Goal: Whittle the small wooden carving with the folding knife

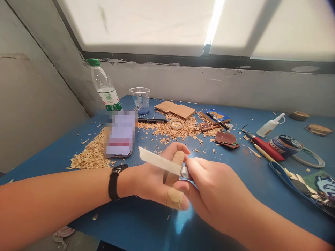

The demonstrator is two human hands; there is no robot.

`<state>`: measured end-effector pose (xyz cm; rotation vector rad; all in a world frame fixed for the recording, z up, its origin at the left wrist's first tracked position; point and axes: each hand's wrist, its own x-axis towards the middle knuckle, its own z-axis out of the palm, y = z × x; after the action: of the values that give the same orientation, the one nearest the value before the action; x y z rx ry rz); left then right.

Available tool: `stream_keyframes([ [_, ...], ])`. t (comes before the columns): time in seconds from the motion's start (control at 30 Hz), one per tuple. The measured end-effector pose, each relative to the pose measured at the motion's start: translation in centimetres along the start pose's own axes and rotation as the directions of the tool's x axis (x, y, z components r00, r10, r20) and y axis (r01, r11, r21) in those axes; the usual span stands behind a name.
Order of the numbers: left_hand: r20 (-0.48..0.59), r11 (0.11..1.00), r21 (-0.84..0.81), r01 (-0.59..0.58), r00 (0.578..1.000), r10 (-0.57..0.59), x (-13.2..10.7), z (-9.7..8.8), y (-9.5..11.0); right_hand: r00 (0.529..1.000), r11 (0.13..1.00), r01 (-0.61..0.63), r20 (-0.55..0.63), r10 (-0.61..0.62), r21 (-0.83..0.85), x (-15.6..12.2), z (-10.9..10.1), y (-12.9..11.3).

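Observation:
My left hand, with a black watch on the wrist, is closed round a small rounded piece of pale wood that stands upright between thumb and fingers. My right hand grips the handle of a carving knife; its long pale blade points left and lies across the wood piece. Both hands meet above the near middle of the blue table. The knife's handle is hidden inside my fist.
Wood shavings lie in heaps at left and centre. A phone, a plastic bottle, a clear cup and wood blocks stand behind. At right lie a red-handled tool, glue bottle, tape roll.

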<state>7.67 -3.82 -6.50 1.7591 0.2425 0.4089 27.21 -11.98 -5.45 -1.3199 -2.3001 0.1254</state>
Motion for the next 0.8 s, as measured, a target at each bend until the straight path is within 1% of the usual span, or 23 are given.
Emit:
stream_keyframes([
  [0.07,-0.038,0.996,0.091,0.017,0.999,-0.014,-0.2,-0.1,0.4,1.0,1.0,-0.015,0.009,0.015,-0.017,0.1,0.0,0.1],
  [0.17,-0.138,0.969,0.242,0.048,0.99,-0.015,-0.7,0.2,1.4,0.999,0.998,-0.039,0.021,0.039,-0.043,0.3,0.0,0.3],
  [0.23,-0.17,0.96,0.27,0.067,0.985,-0.021,-1.0,0.8,2.0,0.999,0.997,-0.033,0.008,0.034,-0.065,0.4,0.1,0.3],
  [0.33,-0.257,0.964,0.237,0.118,0.965,-0.055,-1.2,1.9,2.7,0.999,0.992,-0.045,-0.034,0.041,-0.116,0.2,0.4,0.3],
  [0.4,-0.282,0.966,0.22,0.138,0.957,-0.072,-1.2,2.7,2.9,0.997,0.989,-0.059,-0.051,0.053,-0.133,0.0,0.7,0.2],
  [0.47,-0.289,0.978,0.177,0.106,0.956,-0.051,-1.0,3.1,2.8,0.998,0.99,-0.049,-0.051,0.042,-0.133,-0.1,0.8,0.1],
  [0.53,-0.294,0.986,0.155,0.059,0.956,-0.011,-0.8,3.3,2.5,0.999,0.991,-0.03,-0.029,0.026,-0.131,-0.2,0.8,0.1],
  [0.63,-0.269,0.983,0.181,0.017,0.963,0.033,-0.4,3.2,2.0,1.0,0.989,0.004,0.015,-0.001,-0.149,-0.1,0.6,0.3],
  [0.7,-0.258,0.988,0.151,0.018,0.966,0.022,-0.3,3.1,1.8,0.999,0.98,0.046,0.011,-0.044,-0.196,0.2,0.4,0.5],
  [0.8,-0.277,0.997,0.053,0.058,0.96,-0.041,-0.4,2.9,1.9,0.99,0.944,0.122,-0.033,-0.138,-0.306,0.6,0.1,1.0],
])
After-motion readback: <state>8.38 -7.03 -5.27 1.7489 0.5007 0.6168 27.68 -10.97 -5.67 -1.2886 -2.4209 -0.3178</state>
